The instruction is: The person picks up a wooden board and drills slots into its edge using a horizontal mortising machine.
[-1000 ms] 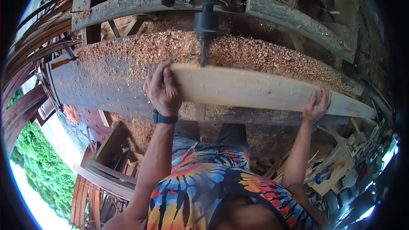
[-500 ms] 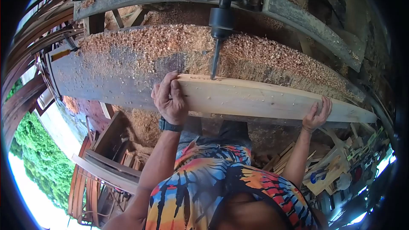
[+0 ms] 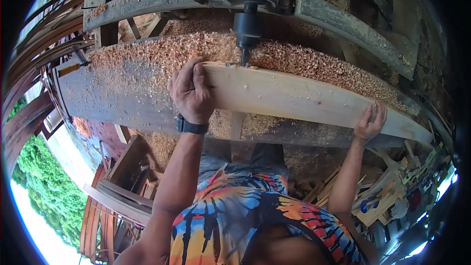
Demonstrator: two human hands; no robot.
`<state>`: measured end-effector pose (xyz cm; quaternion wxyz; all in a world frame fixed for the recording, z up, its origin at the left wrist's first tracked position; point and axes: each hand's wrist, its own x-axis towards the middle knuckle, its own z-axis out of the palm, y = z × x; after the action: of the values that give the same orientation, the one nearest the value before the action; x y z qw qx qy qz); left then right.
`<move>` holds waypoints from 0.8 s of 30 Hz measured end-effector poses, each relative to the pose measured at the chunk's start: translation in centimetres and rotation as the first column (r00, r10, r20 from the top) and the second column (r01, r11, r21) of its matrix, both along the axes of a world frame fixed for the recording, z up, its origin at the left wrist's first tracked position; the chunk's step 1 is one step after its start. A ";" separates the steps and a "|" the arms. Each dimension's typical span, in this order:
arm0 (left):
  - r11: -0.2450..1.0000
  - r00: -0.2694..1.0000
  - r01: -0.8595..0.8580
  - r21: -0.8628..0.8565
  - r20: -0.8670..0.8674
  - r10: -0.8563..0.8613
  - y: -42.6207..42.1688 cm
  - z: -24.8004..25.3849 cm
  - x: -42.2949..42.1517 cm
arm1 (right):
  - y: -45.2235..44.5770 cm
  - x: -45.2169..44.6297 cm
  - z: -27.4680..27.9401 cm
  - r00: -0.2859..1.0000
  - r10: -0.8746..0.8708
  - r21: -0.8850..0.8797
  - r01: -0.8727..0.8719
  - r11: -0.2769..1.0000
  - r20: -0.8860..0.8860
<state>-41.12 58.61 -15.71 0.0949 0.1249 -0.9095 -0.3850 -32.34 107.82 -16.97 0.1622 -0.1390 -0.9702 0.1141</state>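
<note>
Left hand [image 3: 192,99] and right hand [image 3: 370,123], fingers curled, clasp the plank [image 3: 289,95] well apart, apparently steadying it at the chucked bit [image 3: 245,58].

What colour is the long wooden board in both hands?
The board is pale creamy tan; head view.

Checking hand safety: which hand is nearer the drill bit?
Left. The left hand holds the board at its left end, a little left of the drill bit; the right hand is much farther right, toward the board's other end.
</note>
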 end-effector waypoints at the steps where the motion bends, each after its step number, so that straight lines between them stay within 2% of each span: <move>1: 1.000 0.999 0.019 0.020 -0.047 -0.018 -0.2 -0.3 -0.2 | -0.2 -0.1 0.1 1.000 -0.001 -0.005 0.001 1.000 -0.002; 4: 0.996 0.999 0.024 -0.085 0.028 -0.022 0.3 1.4 0.8 | -0.6 1.5 1.0 0.999 0.034 -0.004 -0.034 0.999 0.000; 5: 1.000 0.998 -0.004 0.000 0.058 0.004 0.0 1.1 2.0 | -0.6 1.6 1.0 0.998 0.055 -0.006 -0.055 0.998 -0.009; 8: 0.999 1.000 -0.018 -0.034 0.013 0.019 0.0 1.0 5.2 | -0.1 3.2 0.9 0.995 0.097 -0.021 -0.097 0.995 0.003; 9: 0.999 0.998 -0.044 -0.021 0.046 0.045 0.1 1.2 5.4 | -0.1 3.4 0.8 0.996 0.089 -0.016 -0.089 0.996 0.010; 15: 0.998 0.999 -0.050 0.041 -0.018 0.051 1.3 0.2 -0.1 | 0.4 1.3 0.4 1.000 0.027 0.015 -0.027 1.000 0.006; 22: 0.992 0.999 -0.004 -0.128 0.047 0.010 0.8 1.4 4.6 | 0.5 2.5 0.5 0.997 0.069 -0.020 -0.070 0.997 -0.025; 24: 0.995 1.000 -0.015 -0.094 0.021 0.017 0.5 0.9 3.9 | 0.2 2.5 0.9 0.998 0.057 -0.026 -0.057 0.998 -0.005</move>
<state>-37.24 59.12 -14.78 0.0939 0.1316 -0.9266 -0.3395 -29.86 108.05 -16.06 0.1593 -0.1129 -0.9719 0.1315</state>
